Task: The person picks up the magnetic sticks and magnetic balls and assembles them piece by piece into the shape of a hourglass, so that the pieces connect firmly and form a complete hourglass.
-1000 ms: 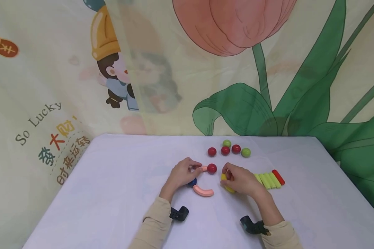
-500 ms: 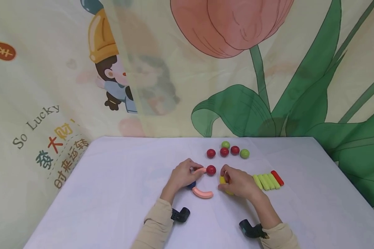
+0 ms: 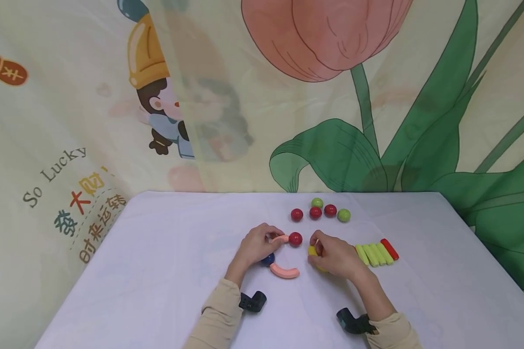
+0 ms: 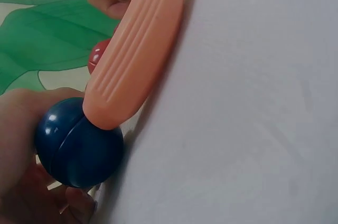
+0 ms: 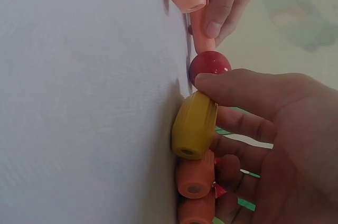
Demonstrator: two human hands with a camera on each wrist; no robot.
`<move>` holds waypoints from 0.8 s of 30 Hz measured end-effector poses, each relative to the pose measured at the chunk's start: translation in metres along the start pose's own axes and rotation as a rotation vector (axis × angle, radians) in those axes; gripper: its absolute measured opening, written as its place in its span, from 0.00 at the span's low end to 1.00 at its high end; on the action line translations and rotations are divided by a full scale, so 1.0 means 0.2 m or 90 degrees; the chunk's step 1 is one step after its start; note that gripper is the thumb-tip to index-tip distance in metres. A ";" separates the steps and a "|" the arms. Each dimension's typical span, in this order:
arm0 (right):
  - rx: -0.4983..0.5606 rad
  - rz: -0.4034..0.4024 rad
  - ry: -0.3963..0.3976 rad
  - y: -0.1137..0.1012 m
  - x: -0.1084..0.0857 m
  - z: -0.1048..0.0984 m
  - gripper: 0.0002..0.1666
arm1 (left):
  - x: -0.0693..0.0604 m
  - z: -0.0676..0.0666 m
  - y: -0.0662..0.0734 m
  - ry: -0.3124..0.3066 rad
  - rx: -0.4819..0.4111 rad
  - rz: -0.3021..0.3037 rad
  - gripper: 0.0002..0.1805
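Note:
My left hand (image 3: 256, 245) pinches a pink curved rod (image 3: 281, 239) that meets a red ball (image 3: 295, 239) at its right end. Below that hand sits a dark blue ball (image 4: 79, 142), joined to a second pink curved rod (image 4: 134, 55) lying on the table. My right hand (image 3: 334, 251) holds a yellow curved rod (image 5: 195, 123) between thumb and fingers, just right of the red ball. In the right wrist view the thumb overlaps the red ball's edge; I cannot tell whether it touches. Fingers hide part of the yellow rod in the head view.
Several yellow-green rods (image 3: 375, 254) and a red rod (image 3: 389, 248) lie in a row right of my right hand. Orange rod ends (image 5: 195, 176) show beyond the yellow one. Loose red balls (image 3: 315, 213) and green balls (image 3: 343, 215) rest at the white table's (image 3: 179, 232) back.
My right thumb has shifted slightly left across the yellow rod. A little more of the upper pink rod shows past my left fingers. The rest stays much the same.

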State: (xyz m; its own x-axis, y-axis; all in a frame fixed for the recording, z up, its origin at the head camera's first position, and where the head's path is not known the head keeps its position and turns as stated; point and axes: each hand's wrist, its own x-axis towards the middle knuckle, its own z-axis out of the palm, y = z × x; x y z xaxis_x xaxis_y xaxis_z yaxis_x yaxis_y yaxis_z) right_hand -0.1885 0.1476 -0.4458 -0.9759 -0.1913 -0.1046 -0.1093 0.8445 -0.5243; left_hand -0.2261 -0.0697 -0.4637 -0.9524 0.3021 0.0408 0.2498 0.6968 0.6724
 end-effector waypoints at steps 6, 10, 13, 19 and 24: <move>0.022 0.000 -0.002 0.01 0.00 -0.01 0.17 | 0.00 0.00 -0.03 0.001 -0.002 0.025 0.12; 0.034 -0.002 -0.005 0.01 0.01 -0.01 0.16 | 0.00 0.01 -0.04 0.005 -0.001 0.025 0.12; 0.044 0.001 -0.007 0.01 0.01 -0.02 0.15 | 0.00 0.01 -0.04 0.007 -0.005 0.025 0.11; 0.058 0.005 -0.009 0.01 0.01 -0.02 0.14 | 0.00 0.01 -0.04 0.009 -0.008 0.025 0.11; 0.064 0.011 -0.006 0.01 0.01 -0.01 0.13 | 0.00 0.01 -0.04 0.008 -0.006 0.021 0.11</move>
State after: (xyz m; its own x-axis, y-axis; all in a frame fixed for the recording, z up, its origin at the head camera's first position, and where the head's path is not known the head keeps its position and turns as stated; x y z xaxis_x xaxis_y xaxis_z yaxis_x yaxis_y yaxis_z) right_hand -0.1908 0.1504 -0.4447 -0.9757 -0.1818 -0.1227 -0.0719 0.7935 -0.6043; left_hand -0.2282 -0.0743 -0.4710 -0.9458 0.3165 0.0731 0.2801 0.6803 0.6773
